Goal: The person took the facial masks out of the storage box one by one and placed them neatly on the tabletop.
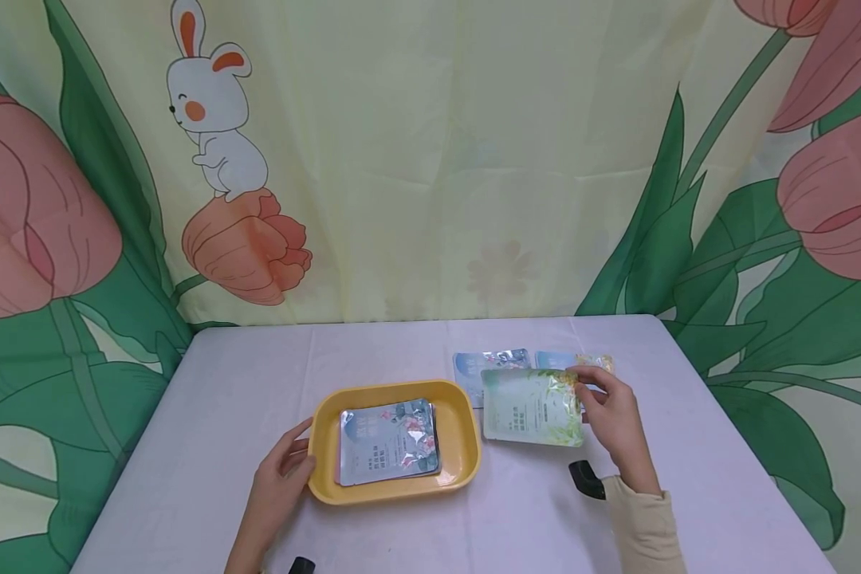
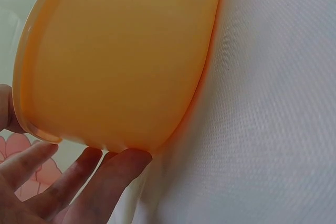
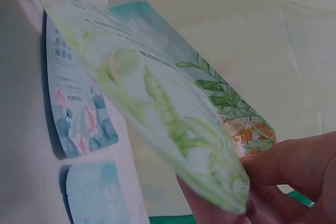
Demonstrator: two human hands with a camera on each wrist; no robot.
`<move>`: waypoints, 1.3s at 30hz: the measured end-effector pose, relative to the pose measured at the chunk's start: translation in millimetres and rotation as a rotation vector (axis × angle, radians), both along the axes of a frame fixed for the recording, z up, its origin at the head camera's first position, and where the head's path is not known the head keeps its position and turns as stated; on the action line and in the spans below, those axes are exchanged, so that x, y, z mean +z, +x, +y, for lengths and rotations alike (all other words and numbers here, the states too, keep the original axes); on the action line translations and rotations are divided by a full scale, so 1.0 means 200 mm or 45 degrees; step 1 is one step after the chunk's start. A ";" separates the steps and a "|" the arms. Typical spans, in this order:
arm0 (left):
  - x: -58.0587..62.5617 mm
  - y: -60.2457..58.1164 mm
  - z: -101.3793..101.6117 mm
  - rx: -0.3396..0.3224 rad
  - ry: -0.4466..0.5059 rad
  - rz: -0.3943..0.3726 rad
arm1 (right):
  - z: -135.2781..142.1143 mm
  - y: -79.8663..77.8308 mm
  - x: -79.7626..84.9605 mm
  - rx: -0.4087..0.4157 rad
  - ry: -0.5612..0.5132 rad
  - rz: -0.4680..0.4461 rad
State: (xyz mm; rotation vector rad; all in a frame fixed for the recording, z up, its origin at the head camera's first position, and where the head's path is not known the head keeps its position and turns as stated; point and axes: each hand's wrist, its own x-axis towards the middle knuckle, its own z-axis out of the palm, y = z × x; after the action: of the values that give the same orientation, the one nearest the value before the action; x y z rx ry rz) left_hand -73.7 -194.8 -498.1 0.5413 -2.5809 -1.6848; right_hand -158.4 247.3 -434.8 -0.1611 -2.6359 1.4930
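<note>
My right hand point(image 1: 613, 422) pinches a pale green face-mask sachet point(image 1: 527, 406) by its right edge, holding it beside the tray. This sachet, printed with green leaves, looks bowed in the right wrist view point(image 3: 142, 93). At the left end of a yellow tray point(image 1: 395, 494), my left hand point(image 1: 280, 474) touches the rim and outer wall. Its fingers point(image 2: 113, 179) lie against the tray's end in the left wrist view. Inside the tray rests a small stack of sachets, topped by a blue one point(image 1: 383, 446) with pink flowers.
Behind the green sachet lie a blue flowered sachet point(image 1: 469, 371) and another light blue sachet point(image 1: 556, 360), both partly covered. White cloth point(image 1: 237, 367) covers the table, whose back edge meets a printed curtain point(image 1: 416, 199). Black camera mounts point(image 1: 587, 480) show near the wrists.
</note>
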 end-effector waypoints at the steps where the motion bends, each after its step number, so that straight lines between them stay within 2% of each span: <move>1: 0.00 0.00 0.00 0.000 -0.001 -0.003 | 0.00 0.00 -0.01 0.004 -0.004 -0.002; 22: 0.01 0.00 0.01 0.010 -0.014 -0.002 | 0.01 -0.03 -0.12 0.060 -0.034 -0.139; 29: 0.01 0.00 0.00 -0.006 -0.015 0.008 | 0.01 -0.04 -0.16 0.084 -0.049 -0.143; 39: 0.01 0.00 0.00 -0.003 -0.017 0.003 | 0.00 -0.05 -0.19 0.108 -0.058 -0.211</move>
State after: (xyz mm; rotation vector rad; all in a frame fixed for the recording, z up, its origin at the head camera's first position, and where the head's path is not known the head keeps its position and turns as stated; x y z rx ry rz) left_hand -73.5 -194.2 -495.4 0.5357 -2.5901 -1.6672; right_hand -167.5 248.0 -473.3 -0.1870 -2.7703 1.6348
